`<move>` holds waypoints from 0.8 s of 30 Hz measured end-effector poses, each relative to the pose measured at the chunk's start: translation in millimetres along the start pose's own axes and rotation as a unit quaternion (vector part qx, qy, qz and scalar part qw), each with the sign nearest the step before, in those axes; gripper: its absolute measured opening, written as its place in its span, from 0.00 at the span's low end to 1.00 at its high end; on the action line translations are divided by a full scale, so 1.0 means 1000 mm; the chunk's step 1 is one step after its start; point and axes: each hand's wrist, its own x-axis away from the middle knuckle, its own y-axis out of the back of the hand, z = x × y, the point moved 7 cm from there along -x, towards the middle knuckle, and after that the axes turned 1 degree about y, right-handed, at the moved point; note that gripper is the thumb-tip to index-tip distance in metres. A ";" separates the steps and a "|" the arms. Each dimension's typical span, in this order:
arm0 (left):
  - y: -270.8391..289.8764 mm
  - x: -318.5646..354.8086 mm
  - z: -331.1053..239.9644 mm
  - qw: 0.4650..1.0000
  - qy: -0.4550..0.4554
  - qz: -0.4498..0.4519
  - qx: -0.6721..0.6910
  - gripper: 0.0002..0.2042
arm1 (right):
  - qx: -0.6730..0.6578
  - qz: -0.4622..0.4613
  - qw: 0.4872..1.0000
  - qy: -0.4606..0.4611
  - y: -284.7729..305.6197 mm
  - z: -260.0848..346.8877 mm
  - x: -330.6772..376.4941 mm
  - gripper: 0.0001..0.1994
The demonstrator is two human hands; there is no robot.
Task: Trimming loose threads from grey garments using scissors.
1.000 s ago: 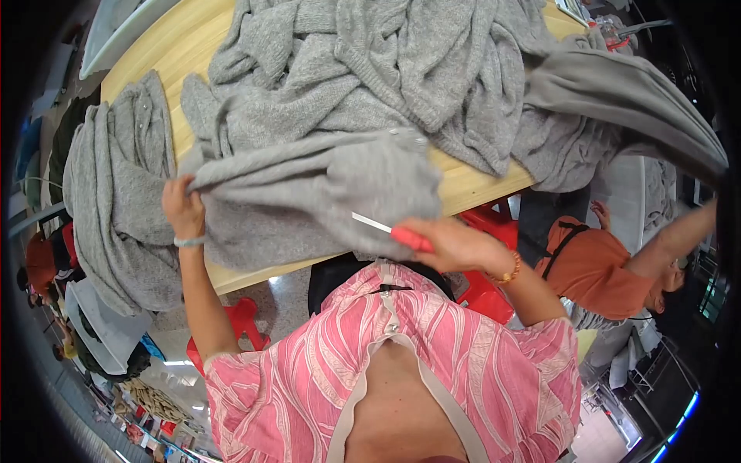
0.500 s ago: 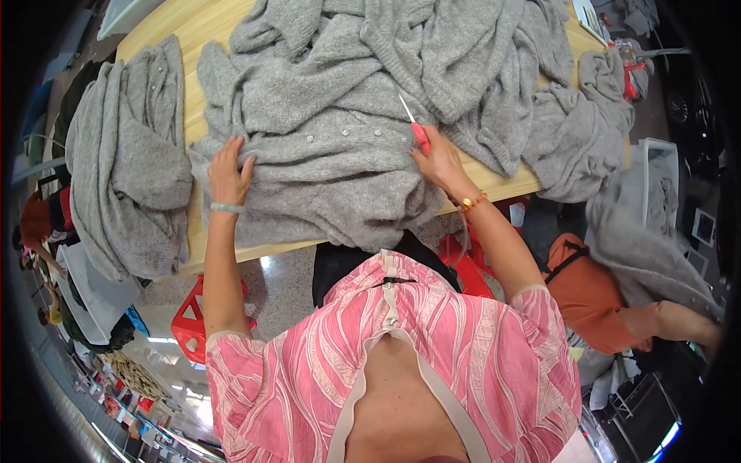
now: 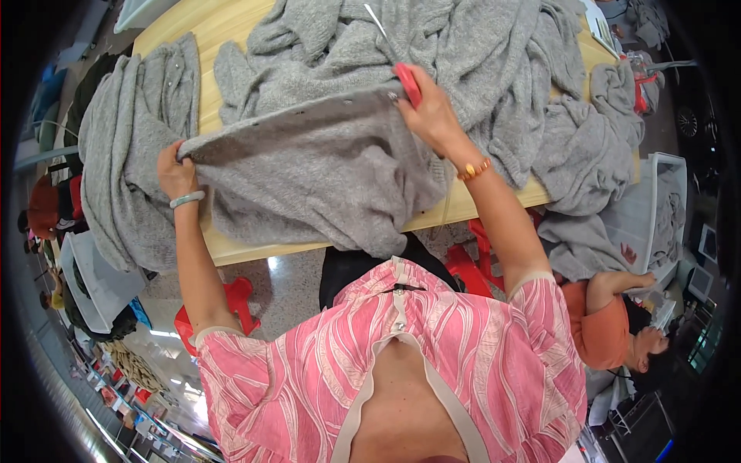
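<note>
1. The left hand (image 3: pixel 178 171) is clamped on the left end of a grey knit (image 3: pixel 301 170), fingers curled over the cloth; a pale bangle (image 3: pixel 187 199) rings that wrist.
2. The right hand (image 3: pixel 432 116) is closed round the red handle of a tool (image 3: pixel 407 83) — its thin pale shaft points up and away, over the heap (image 3: pixel 494 69). The thumb lies by the right end of the knit's edge; I cannot tell how firmly it grips the cloth. An orange-beaded bracelet (image 3: pixel 474 169) sits on this wrist.
3. The knit lies at the near side of the wooden table (image 3: pixel 208 89), its edge running between the two hands and slanting up to the right. Small buttons (image 3: pixel 392 96) show along that edge, and the lower folds droop over the table's rim.
4. Just beside the left hand a pile (image 3: pixel 127 162) of the same grey cloth hangs over the table's left end. The heap fills the far side, and a bundle (image 3: pixel 587 158) lies at the right end.
5. Red stools (image 3: pixel 467 270) stand below the table — one to each side of the person.
6. Off to the right, a co-worker in orange (image 3: pixel 606 332) is beside some grey cloth (image 3: pixel 579 243), near a white bin (image 3: pixel 655 181) with more grey inside.
</note>
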 end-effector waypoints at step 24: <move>-0.199 0.063 -0.269 0.925 -0.312 0.216 0.019 0.24 | 0.215 0.195 0.948 -0.131 0.026 -0.024 0.076 0.18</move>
